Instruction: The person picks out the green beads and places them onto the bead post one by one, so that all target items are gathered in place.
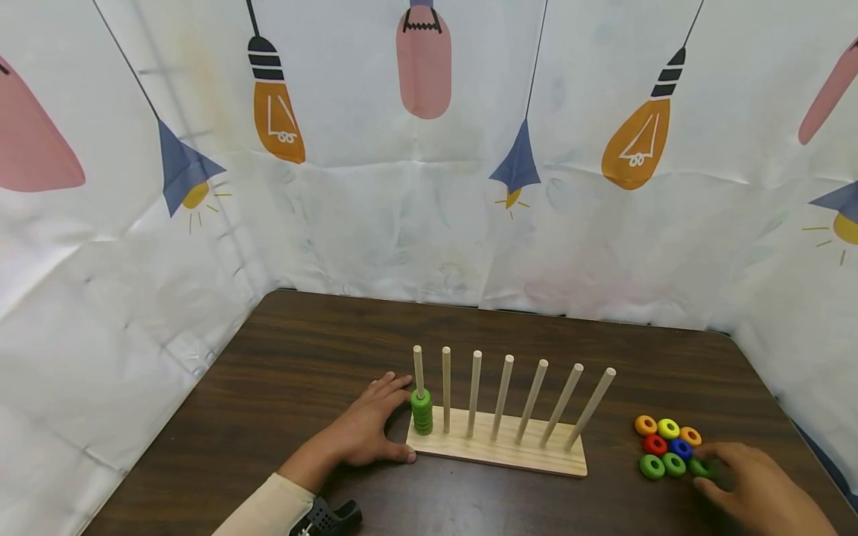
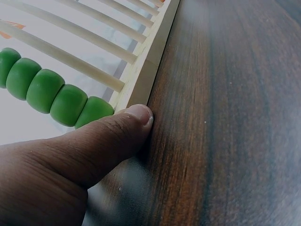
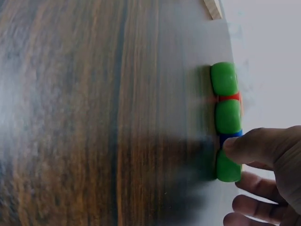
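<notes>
A wooden peg rack (image 1: 496, 447) with several upright pegs stands on the table. Green beads (image 1: 421, 412) are stacked on its leftmost peg. My left hand (image 1: 365, 424) rests at the rack's left end, its fingers stretched out beside the stack and the thumb (image 2: 136, 117) pressing the base's front corner. To the right of the rack, loose beads lie grouped in rows: orange and yellow at the back, red and blue (image 1: 681, 448) in the middle, green in front. My right hand (image 1: 757, 484) pinches the rightmost green bead (image 3: 228, 167) between thumb and fingers; it still sits in its row.
The dark wood-grain table (image 1: 322, 335) has its far edge against a white curtain (image 1: 362, 223) printed with lamps. Other green beads (image 1: 652, 467) sit left of the pinched one. A black band (image 1: 325, 517) is on my left wrist.
</notes>
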`<state>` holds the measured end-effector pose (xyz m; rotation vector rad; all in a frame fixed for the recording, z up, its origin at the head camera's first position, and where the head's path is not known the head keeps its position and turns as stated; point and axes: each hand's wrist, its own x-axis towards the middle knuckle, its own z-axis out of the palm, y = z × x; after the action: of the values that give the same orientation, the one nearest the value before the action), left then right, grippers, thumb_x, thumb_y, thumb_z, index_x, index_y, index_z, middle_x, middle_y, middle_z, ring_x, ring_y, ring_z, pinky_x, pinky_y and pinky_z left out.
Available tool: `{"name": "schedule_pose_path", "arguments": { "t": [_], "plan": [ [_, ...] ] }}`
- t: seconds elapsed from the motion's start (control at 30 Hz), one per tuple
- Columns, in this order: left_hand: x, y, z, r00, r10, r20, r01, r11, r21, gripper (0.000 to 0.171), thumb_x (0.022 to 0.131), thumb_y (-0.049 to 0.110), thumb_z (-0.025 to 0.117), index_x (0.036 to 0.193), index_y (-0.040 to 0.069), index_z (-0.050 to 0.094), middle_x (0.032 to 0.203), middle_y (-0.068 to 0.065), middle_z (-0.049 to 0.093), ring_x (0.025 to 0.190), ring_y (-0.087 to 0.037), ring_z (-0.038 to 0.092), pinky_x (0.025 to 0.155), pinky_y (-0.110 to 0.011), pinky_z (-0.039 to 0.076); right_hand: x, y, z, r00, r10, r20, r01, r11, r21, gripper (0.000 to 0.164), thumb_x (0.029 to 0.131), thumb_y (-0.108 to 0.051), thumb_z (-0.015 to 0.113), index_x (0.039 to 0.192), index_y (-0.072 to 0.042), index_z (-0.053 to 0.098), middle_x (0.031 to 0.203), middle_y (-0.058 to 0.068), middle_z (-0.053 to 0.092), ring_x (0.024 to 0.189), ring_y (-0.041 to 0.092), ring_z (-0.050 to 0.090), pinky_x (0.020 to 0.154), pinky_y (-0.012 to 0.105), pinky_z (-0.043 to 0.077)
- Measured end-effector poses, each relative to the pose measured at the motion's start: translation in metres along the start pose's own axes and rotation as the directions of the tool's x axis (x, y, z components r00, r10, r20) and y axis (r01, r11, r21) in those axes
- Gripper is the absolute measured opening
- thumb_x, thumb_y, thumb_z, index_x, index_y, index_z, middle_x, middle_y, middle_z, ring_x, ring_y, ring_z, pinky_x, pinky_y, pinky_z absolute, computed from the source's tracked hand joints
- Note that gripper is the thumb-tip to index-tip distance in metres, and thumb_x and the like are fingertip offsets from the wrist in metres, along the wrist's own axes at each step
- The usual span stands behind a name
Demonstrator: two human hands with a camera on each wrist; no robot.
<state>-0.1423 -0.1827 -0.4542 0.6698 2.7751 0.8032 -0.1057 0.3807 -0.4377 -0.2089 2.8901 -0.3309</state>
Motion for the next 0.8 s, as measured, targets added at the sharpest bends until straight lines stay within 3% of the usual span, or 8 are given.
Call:
{"name": "schedule_pose_path", "arguments": {
  "t": [0.17, 0.33, 0.63, 0.8],
  "plan": [
    [0.0, 0.0, 0.0, 1.0, 0.01, -0.004, -0.01, 1.0, -0.001, 0.079, 0.075, 0.053, 0.089, 0.137, 0.014, 0.059, 0.163, -0.009, 0.034, 0.154, -0.038, 0.017, 0.121, -0.061, 0.017, 0.001, 0.005, 0.0, 0.999, 0.025, 0.041, -0.026, 0.999, 0.026, 0.048, 0.083, -0.027, 0.086, 0.113, 0.004, 0.066, 0.103, 0.011, 0.069, 0.091, 0.038, 0.066, 0.075, 0.057, 0.056],
    [0.0, 0.0, 0.0, 1.0, 0.01, -0.003, -0.01, 1.0, -0.004, 0.078, 0.075, 0.053, 0.089, 0.137, 0.015, 0.059, 0.163, -0.009, 0.034, 0.154, -0.038, 0.016, 0.121, -0.061, 0.016, 0.002, 0.005, 0.001, 0.998, 0.049, 0.032, -0.05, 0.998, 0.033, 0.041, 0.084, -0.024, 0.084, 0.109, 0.003, 0.066, 0.098, 0.008, 0.07, 0.087, 0.033, 0.067, 0.072, 0.054, 0.057],
    [0.0, 0.001, -0.001, 1.0, 0.011, -0.003, -0.011, 1.0, -0.002, 0.078, 0.075, 0.053, 0.089, 0.136, 0.014, 0.059, 0.163, -0.01, 0.034, 0.154, -0.039, 0.017, 0.12, -0.063, 0.018, 0.003, -0.005, -0.011, 0.996, 0.057, -0.068, -0.055, 0.998, 0.031, 0.044, 0.086, -0.031, 0.083, 0.112, 0.0, 0.068, 0.099, 0.013, 0.07, 0.089, 0.037, 0.066, 0.067, 0.056, 0.055],
    [0.0, 0.0, -0.001, 1.0, 0.008, -0.005, -0.008, 1.0, -0.002, 0.078, 0.074, 0.053, 0.089, 0.136, 0.014, 0.06, 0.162, -0.01, 0.035, 0.153, -0.039, 0.017, 0.12, -0.062, 0.018, 0.002, -0.019, -0.017, 0.978, -0.021, -0.209, 0.033, 0.998, 0.051, 0.034, 0.086, -0.023, 0.084, 0.11, -0.003, 0.07, 0.1, 0.01, 0.071, 0.087, 0.037, 0.066, 0.065, 0.054, 0.055]
  ]
}}
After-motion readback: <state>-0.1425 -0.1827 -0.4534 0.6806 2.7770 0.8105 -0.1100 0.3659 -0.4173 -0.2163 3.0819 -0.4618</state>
